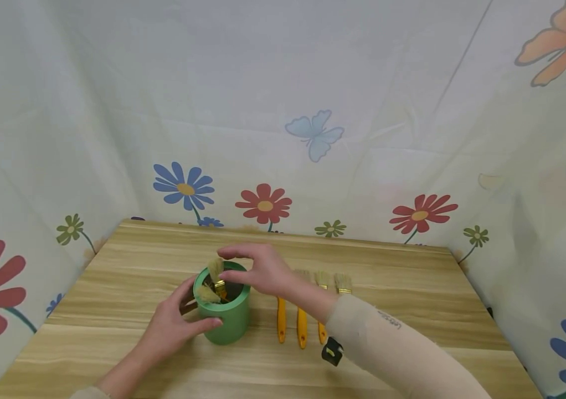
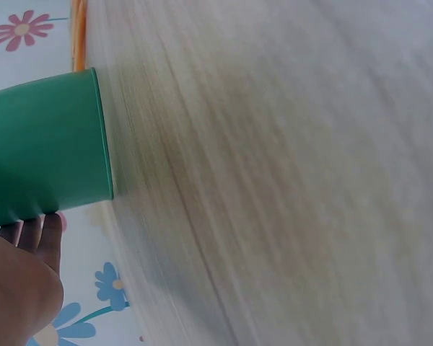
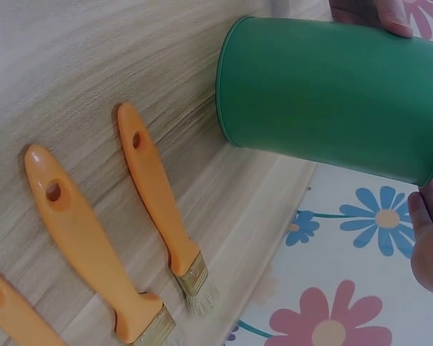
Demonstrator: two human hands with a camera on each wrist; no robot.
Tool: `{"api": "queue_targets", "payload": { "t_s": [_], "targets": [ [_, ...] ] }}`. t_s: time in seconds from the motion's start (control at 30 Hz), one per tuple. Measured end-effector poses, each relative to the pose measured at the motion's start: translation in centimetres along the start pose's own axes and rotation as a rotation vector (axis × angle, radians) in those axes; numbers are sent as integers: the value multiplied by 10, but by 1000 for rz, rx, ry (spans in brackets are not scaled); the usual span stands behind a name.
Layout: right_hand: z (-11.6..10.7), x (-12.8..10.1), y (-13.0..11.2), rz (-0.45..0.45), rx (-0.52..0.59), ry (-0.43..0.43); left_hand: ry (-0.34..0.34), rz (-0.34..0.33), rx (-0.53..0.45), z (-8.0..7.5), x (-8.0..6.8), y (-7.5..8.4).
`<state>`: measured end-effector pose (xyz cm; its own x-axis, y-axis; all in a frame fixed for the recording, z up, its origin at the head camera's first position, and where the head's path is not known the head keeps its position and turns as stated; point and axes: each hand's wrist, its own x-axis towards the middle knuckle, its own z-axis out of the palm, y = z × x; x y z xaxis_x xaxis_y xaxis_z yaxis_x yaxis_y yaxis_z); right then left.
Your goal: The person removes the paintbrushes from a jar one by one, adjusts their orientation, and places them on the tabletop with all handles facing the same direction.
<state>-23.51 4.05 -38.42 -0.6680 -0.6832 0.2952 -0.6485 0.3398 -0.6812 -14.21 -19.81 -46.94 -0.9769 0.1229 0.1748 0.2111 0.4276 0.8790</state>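
A green cup (image 1: 228, 318) stands upright on the wooden bench (image 1: 113, 288), left of centre and toward the near edge. Two brushes (image 1: 215, 282) sit in it, bristles up, handles inside. The left hand (image 1: 173, 327) grips the cup's left wall, thumb curled across the front and fingers (image 2: 40, 231) wrapped round the far side. The right hand (image 1: 263, 271) hovers over the cup's rim, its fingers spread and gently bent, the fingertips close to the taller brush's bristles; whether they touch it cannot be told.

Just right of the cup, three more brushes (image 1: 302, 318) with orange handles lie side by side on the bench, handles toward the person, bristles toward the backdrop. The right forearm, in a beige sleeve (image 1: 387, 343), crosses above them and hides part of the rightmost handle. The wrist view shows the nearest brush (image 3: 162, 209) lying near the cup without touching it. A small black object (image 1: 332, 351) with a yellow mark shows just under the sleeve, near the handle ends.

A cloth (image 1: 283, 111) printed with flowers and butterflies hangs behind the bench and on both sides.
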Motion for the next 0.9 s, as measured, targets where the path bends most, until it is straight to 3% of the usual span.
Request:
{"api": "queue_targets", "payload": {
  "t_s": [0.47, 0.9],
  "targets": [
    [6, 8, 1, -80, -73, 43, -7, -32, 6, 0, 0, 2],
    [13, 15, -9, -108, -84, 45, -2, -7, 2, -1, -3, 7]
  ]
}}
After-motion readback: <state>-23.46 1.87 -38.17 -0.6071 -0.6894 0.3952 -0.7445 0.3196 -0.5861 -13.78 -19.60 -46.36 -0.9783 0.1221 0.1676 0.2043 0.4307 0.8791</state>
